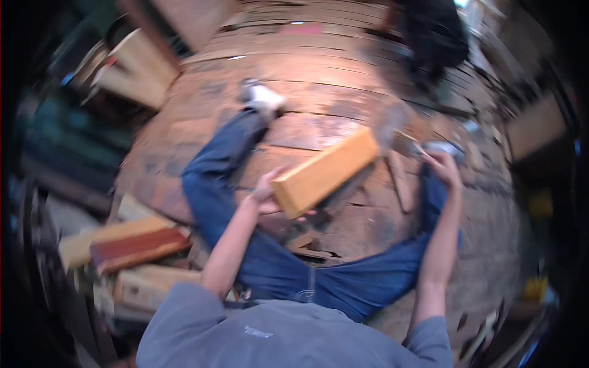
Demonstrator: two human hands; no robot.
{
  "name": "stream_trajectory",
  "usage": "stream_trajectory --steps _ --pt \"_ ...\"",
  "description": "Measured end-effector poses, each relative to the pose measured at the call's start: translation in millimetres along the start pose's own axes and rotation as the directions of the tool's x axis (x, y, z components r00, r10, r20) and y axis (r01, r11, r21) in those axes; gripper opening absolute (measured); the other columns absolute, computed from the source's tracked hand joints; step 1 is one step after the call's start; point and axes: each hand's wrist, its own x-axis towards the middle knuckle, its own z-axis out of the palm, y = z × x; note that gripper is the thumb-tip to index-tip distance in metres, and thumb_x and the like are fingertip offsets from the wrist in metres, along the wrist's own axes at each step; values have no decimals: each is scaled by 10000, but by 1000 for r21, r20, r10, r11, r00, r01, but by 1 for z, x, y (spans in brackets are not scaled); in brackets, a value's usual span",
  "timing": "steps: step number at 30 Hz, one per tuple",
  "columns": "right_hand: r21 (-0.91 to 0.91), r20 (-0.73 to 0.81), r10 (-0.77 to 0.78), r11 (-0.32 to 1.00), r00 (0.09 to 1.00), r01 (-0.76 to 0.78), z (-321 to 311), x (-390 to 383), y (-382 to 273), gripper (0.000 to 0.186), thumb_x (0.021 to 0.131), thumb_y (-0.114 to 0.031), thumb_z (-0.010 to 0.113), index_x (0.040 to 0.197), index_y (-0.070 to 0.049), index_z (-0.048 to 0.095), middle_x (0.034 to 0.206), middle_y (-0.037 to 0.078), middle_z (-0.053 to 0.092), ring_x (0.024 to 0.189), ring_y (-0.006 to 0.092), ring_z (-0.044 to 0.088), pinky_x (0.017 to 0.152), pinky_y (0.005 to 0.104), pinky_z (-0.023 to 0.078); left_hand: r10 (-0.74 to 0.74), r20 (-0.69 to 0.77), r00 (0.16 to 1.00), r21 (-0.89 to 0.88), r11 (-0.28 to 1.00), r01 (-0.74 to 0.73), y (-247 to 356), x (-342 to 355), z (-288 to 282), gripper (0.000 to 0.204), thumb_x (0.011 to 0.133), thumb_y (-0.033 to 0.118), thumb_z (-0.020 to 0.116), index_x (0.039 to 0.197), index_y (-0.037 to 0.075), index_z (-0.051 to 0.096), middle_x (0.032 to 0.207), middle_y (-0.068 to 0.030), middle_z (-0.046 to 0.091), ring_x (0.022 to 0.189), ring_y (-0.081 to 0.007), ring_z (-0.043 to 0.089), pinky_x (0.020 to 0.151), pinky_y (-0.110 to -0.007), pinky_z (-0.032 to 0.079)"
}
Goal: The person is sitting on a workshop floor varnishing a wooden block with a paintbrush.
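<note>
A long yellow-orange wooden block (328, 172) lies tilted in my left hand (265, 193), its far end raised toward the right. The fingers of that hand wrap under and around its near end. My right hand (443, 167) is closed at the right, above my right leg. From its fingers a small tool with a brownish head (406, 145) points toward the block's far end; blur hides its exact kind. The tool's head and the block appear close together, and I cannot tell whether they touch.
I sit on a worn wooden plank floor (319, 92), legs spread. Several cut boards, one of them a dark red block (141, 248), are piled at my left. Pale boards (141, 67) stand at the far left. A person in dark clothes (432, 37) is at the far right.
</note>
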Motion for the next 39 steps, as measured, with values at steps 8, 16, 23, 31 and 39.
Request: stream_trajectory --steps 8,16,23,31,39 --pt "172 -14 3 985 1000 -1 -25 -20 46 263 906 -124 621 1110 37 663 664 -89 455 574 10 359 490 196 249 158 76 984 -182 973 -142 -19 3 24 894 830 681 514 1440 57 320 1375 -259 402 1153 -457 500 902 -697 408" --pt "179 39 -12 984 999 5 7 2 -6 234 897 -126 624 1049 47 669 645 -83 471 561 20 388 493 202 277 522 -364 771 404 835 -375 -46 2 19 480 718 19 734 1176 9 593 1026 -85 645 933 -155 626 762 -331 543" --pt "159 -44 40 987 998 -32 -10 -16 19 262 880 -85 630 1094 65 655 660 -61 493 566 34 408 500 213 307 771 -277 574 922 381 -65 -27 9 67 379 753 100 709 1095 -24 604 950 -50 656 859 -117 611 739 -294 507" --pt "258 -13 57 965 998 -52 -15 -13 60 285 885 -79 641 1142 43 630 730 -28 559 595 43 448 520 202 340 851 -177 495 847 388 -364 50 -85 119 305 783 110 713 1036 -33 619 926 -60 659 800 -123 622 713 -264 525" --pt "247 -24 34 969 999 -27 1 -5 54 275 898 -98 643 1134 40 619 744 -36 550 596 37 425 522 196 326 998 -66 4 998 66 -2 131 -293 165 204 864 219 614 934 36 667 814 -42 634 715 -106 643 645 -238 535"
